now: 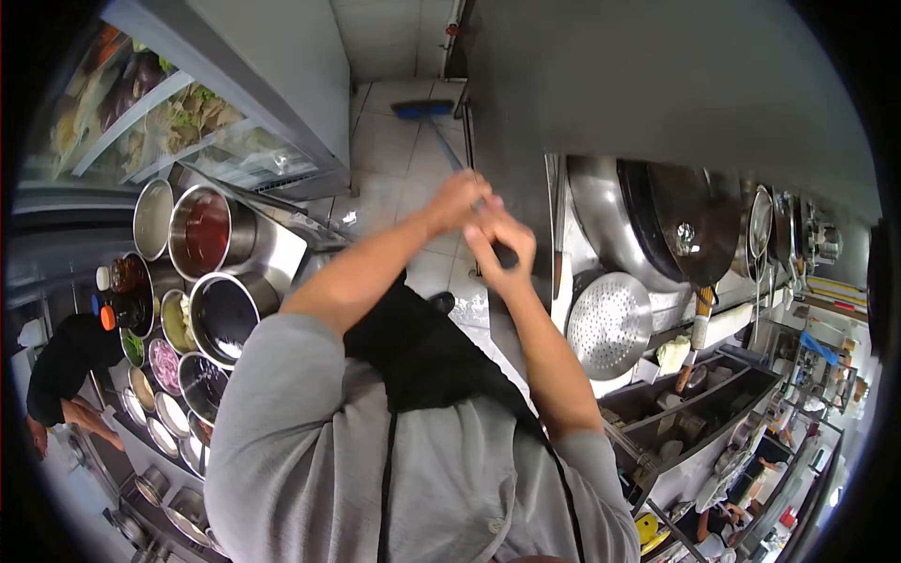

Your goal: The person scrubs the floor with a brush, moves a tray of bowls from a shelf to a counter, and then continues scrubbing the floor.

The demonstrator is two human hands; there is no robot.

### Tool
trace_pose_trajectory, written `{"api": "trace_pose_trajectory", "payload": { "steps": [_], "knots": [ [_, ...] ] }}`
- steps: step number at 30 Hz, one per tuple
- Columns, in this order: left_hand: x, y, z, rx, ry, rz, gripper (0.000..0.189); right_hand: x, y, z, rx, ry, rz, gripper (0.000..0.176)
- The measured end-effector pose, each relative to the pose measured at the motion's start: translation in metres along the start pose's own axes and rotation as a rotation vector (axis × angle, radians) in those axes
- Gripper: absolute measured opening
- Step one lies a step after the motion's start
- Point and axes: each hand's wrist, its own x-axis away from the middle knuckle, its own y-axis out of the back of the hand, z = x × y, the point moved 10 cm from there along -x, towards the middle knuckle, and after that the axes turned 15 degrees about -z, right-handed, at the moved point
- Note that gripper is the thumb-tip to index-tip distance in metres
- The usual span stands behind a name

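Observation:
A broom (445,145) with a long grey handle stretches away from me, its dark and blue bristle head (422,109) on the tiled floor at the far end of the aisle. My left hand (456,202) is wrapped round the handle, farther along it. Closer to the handle's dark end, my right hand (504,239) also grips it, just beside the left. Both hands are closed, at about the middle of the view. Part of the handle is hidden behind my fingers.
On my left stand pots (212,232), bottles and bowls of ingredients, beside a glass-doored fridge (178,117) of vegetables. A co-worker (70,380) is at far left. To my right are a steel panel (511,188), a perforated ladle (610,326), large woks and a sink (699,413).

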Motion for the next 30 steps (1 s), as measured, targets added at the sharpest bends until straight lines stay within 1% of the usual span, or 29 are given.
{"api": "trace_pose_trajectory", "payload": {
  "steps": [1, 2, 3, 4, 6, 7, 8, 9, 10, 11, 13, 14, 16, 17, 18, 19, 20, 22, 23, 24, 25, 27, 28, 30],
  "knots": [
    [0.001, 0.007, -0.028, 0.049, -0.038, -0.019, 0.035, -0.002, 0.010, 0.023, -0.024, 0.002, -0.011, 0.030],
    [0.007, 0.001, -0.040, 0.121, -0.030, 0.027, 0.036, 0.002, 0.021, 0.035, -0.050, 0.011, -0.043, 0.029],
    [0.008, -0.002, -0.043, 0.194, -0.021, 0.074, 0.036, 0.004, 0.025, 0.047, -0.094, 0.008, -0.024, 0.026],
    [0.007, -0.005, -0.029, 0.181, 0.008, 0.127, 0.037, 0.004, 0.026, 0.056, -0.115, 0.025, -0.034, 0.025],
    [0.020, -0.024, 0.014, 0.160, 0.062, 0.232, 0.038, 0.010, 0.017, 0.035, -0.150, -0.016, -0.122, 0.023],
    [0.027, -0.031, 0.045, 0.141, 0.066, 0.235, 0.034, 0.010, 0.007, 0.023, -0.145, -0.002, -0.154, 0.020],
    [0.017, -0.023, 0.062, 0.149, 0.045, 0.177, 0.034, 0.006, -0.003, 0.007, -0.142, 0.018, -0.186, 0.018],
    [0.007, -0.012, 0.078, 0.158, 0.027, 0.121, 0.034, -0.005, -0.019, -0.005, -0.032, 0.055, -0.167, 0.014],
    [-0.001, -0.008, 0.102, 0.112, 0.052, 0.151, 0.034, -0.014, -0.034, -0.022, 0.038, -0.001, -0.105, 0.010],
    [-0.013, -0.003, 0.130, 0.065, 0.067, 0.184, 0.033, -0.030, -0.049, -0.021, 0.020, 0.073, -0.141, 0.010],
    [-0.029, 0.016, 0.171, -0.112, 0.040, 0.216, 0.030, -0.044, -0.081, -0.046, -0.063, 0.095, -0.036, 0.018],
    [-0.036, 0.024, 0.172, -0.137, 0.050, 0.177, 0.029, -0.049, -0.091, -0.051, -0.097, 0.095, -0.002, 0.022],
    [-0.043, 0.041, 0.163, -0.185, 0.084, 0.113, 0.027, -0.063, -0.090, -0.038, -0.109, 0.046, 0.044, 0.027],
    [-0.039, 0.044, 0.151, -0.150, 0.113, 0.080, 0.027, -0.061, -0.085, -0.031, -0.081, 0.005, 0.099, 0.024],
    [-0.030, 0.045, 0.132, -0.114, 0.138, 0.053, 0.026, -0.062, -0.079, -0.018, -0.109, 0.002, 0.114, 0.024],
    [-0.024, 0.046, 0.121, -0.077, 0.161, 0.029, 0.026, -0.059, -0.069, -0.007, -0.139, -0.006, 0.114, 0.024],
    [-0.023, 0.044, 0.120, -0.053, 0.157, 0.054, 0.026, -0.057, -0.063, -0.002, -0.167, -0.011, 0.111, 0.024],
    [-0.016, 0.036, 0.115, 0.003, 0.155, 0.114, 0.024, -0.051, -0.058, -0.022, -0.179, -0.029, -0.025, 0.024],
    [-0.015, 0.034, 0.124, 0.014, 0.137, 0.123, 0.024, -0.047, -0.056, -0.031, -0.184, -0.037, -0.093, 0.024],
    [-0.021, 0.036, 0.147, 0.019, 0.116, 0.121, 0.023, -0.049, -0.064, -0.045, -0.106, -0.097, -0.102, 0.023],
    [-0.028, 0.039, 0.166, 0.024, 0.094, 0.115, 0.022, -0.057, -0.080, -0.056, -0.117, -0.081, -0.099, 0.023],
    [-0.043, 0.054, 0.190, -0.059, 0.111, 0.088, 0.021, -0.073, -0.096, -0.068, -0.141, -0.063, -0.062, 0.023],
    [-0.047, 0.059, 0.196, -0.104, 0.122, 0.072, 0.021, -0.080, -0.100, -0.070, -0.159, -0.060, -0.029, 0.024],
    [-0.045, 0.068, 0.174, -0.127, 0.149, -0.005, 0.021, -0.081, -0.101, -0.054, -0.188, -0.068, 0.051, 0.025]
  ]
}}
